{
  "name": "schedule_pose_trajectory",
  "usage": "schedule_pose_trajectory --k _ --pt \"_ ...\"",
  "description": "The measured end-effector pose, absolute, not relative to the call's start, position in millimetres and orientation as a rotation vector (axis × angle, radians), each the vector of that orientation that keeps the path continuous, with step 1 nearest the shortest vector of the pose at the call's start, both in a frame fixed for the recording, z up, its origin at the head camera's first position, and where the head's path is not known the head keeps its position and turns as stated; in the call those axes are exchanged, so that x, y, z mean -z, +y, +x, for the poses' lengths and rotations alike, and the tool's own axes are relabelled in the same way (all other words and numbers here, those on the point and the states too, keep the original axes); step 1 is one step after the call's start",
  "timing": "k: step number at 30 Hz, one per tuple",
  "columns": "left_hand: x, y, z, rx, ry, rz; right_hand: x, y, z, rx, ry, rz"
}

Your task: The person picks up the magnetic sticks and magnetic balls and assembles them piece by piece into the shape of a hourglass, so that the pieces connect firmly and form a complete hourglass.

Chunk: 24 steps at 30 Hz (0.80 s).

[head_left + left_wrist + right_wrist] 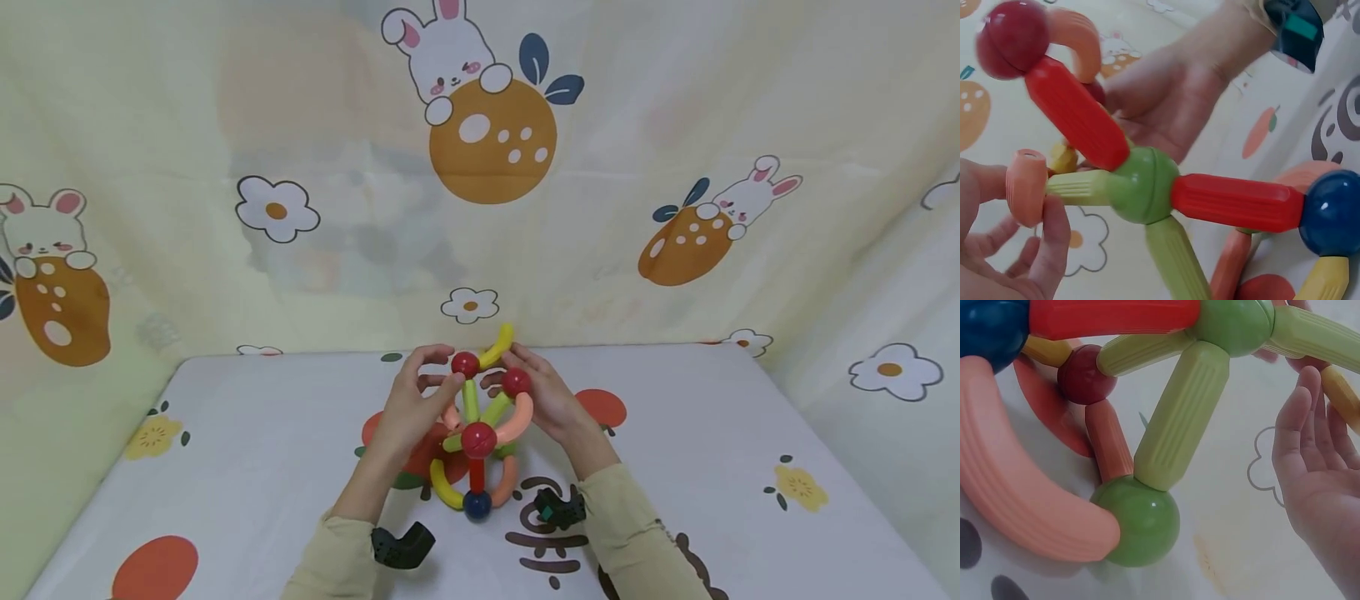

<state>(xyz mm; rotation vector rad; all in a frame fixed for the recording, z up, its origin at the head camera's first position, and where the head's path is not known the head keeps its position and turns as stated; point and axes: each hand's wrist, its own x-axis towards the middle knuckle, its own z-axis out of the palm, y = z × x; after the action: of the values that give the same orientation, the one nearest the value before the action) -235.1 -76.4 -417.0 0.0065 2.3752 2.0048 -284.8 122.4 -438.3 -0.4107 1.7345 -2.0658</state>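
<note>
A structure of coloured rods and balls stands between both hands. My left hand is at its left side; in the left wrist view its fingers pinch a salmon curved rod at the tip of a light green rod. At the right side, my right hand reaches behind the upper part, fingers fairly straight and close to a yellow curved rod. That yellow rod leans up from the red top ball. A green ball joins several rods. Below, a blue ball sits at the front of the base.
The table has a white printed cloth, with a patterned curtain behind it. Dark wrist devices show by the left sleeve and the right sleeve.
</note>
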Motion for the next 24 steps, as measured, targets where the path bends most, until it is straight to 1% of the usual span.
schedule_pose_trajectory --k 13,19,24 --pt "408 -92 -218 -2.077 2.224 0.048 432 117 -289 2.121 1.734 -0.43" --pt "403 -97 -208 -2.069 2.24 0.112 427 117 -290 2.1 1.803 -0.413" --pt "402 -99 -204 -2.104 2.172 0.114 426 119 -292 2.077 1.83 -0.444"
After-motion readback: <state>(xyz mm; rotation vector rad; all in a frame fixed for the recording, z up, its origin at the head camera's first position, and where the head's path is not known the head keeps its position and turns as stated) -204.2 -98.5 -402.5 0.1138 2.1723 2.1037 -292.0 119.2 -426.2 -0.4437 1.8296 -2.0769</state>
